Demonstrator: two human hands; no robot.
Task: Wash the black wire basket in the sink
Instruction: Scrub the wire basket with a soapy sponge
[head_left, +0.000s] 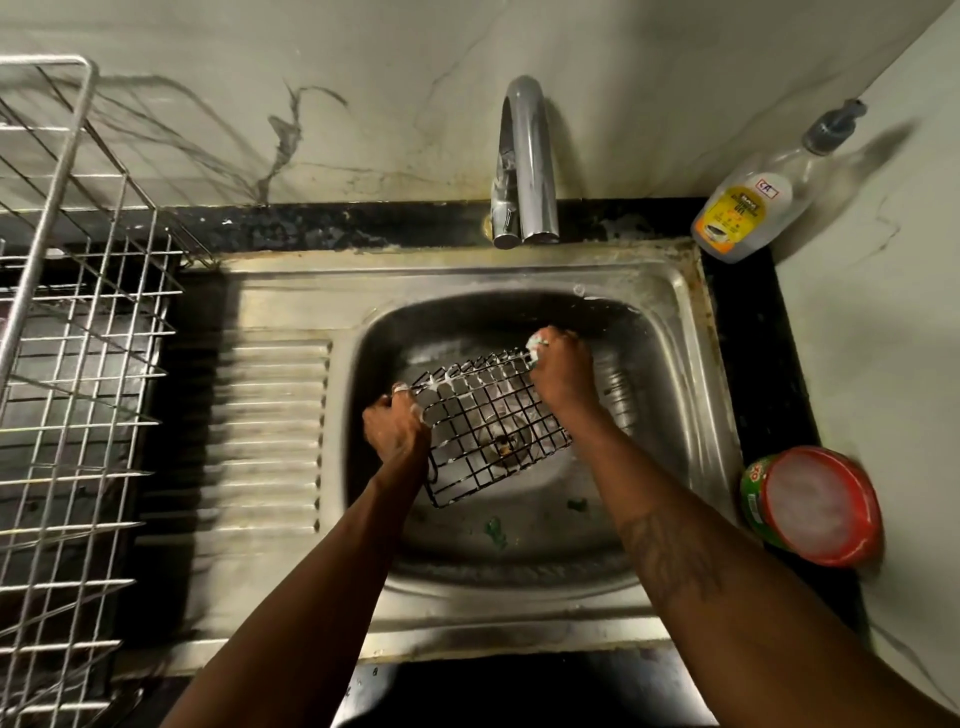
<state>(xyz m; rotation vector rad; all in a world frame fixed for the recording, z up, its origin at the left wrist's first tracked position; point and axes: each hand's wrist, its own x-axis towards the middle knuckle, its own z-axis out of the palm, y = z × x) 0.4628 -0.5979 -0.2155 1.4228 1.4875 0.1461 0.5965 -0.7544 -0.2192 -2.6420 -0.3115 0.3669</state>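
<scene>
Your steel sink holds the whole job. The black wire basket is tilted over the drain, its near corner low in the bowl and its far edge raised. Your left hand grips the basket's left rim, fingers curled round the wire. Your right hand is at the far right corner, fingers bunched tight on a foamy scrub pad pressed to the wire. White suds coat the far rows of the grid, while the near rows look bare and dark. I judge you partway through soaping, with the near half and the rinse left to do (no water shows from the tap).

Around you, a pale veined wall backs a black stone counter. A large steel dish rack stands to the left, beside the ribbed draining board. At the right, a clear pump bottle stands in the back corner. A red-rimmed tub of white paste sits near your right forearm.
</scene>
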